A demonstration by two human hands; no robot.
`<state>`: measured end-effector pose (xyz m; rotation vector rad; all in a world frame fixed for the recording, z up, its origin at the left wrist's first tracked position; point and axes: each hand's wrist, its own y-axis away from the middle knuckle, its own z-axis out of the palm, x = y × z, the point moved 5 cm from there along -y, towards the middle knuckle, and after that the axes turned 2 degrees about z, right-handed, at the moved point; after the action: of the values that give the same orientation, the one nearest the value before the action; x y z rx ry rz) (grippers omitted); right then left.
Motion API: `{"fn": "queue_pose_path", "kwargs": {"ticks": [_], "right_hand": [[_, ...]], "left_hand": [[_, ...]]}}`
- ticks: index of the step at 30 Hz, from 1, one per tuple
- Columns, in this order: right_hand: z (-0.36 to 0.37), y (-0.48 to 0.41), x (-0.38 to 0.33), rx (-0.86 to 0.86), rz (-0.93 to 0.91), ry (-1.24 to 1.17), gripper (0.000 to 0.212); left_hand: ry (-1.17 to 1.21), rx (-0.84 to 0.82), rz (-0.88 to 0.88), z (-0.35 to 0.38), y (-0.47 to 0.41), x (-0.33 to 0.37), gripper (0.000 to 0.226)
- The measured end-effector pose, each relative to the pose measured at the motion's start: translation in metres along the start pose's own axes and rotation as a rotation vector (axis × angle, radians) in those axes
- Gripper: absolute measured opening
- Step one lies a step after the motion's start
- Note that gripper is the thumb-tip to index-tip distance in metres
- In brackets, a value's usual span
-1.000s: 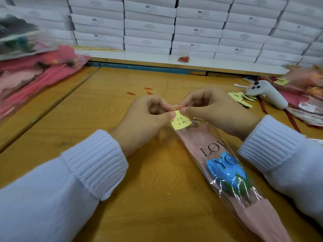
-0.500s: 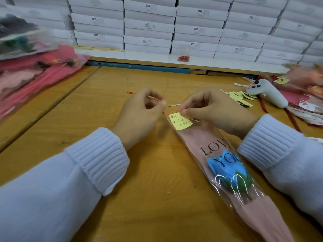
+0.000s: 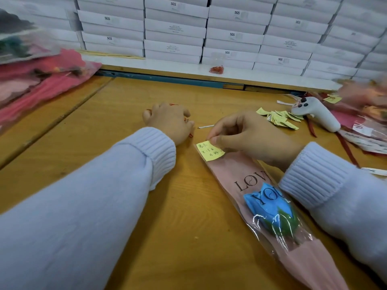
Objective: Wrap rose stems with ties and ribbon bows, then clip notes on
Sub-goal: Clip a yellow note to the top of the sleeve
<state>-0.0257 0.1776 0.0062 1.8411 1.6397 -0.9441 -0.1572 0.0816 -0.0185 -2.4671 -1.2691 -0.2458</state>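
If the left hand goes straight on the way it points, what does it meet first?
Most likely the loose red paper clips right at the left hand fingertips; contact is unclear. Past them only bare table shows, as far as depth can be judged.

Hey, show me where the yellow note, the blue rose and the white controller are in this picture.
yellow note (image 3: 209,151): head view, middle of its handwritten face.
blue rose (image 3: 261,213): head view, on the petals under the clear sleeve.
white controller (image 3: 318,115): head view, middle of its body.

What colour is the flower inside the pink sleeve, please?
Blue; the flower shows best in the head view.
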Motion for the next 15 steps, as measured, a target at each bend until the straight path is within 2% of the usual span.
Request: {"fn": "queue_pose_path", "kwargs": {"ticks": [2,7,15], "right_hand": [[0.001,0.000,0.001,-0.003,0.003,0.007,0.008],[0.000,-0.002,0.003,0.004,0.012,0.007,0.008],[-0.001,-0.001,0.003,0.002,0.014,-0.004,0.007]], "left_hand": [[-0.013,-0.003,-0.028,0.002,-0.004,0.000,0.030],[0.135,0.049,-0.155,0.001,-0.008,-0.014,0.015],[0.225,0.004,-0.239,-0.003,-0.014,-0.037,0.010]]}}
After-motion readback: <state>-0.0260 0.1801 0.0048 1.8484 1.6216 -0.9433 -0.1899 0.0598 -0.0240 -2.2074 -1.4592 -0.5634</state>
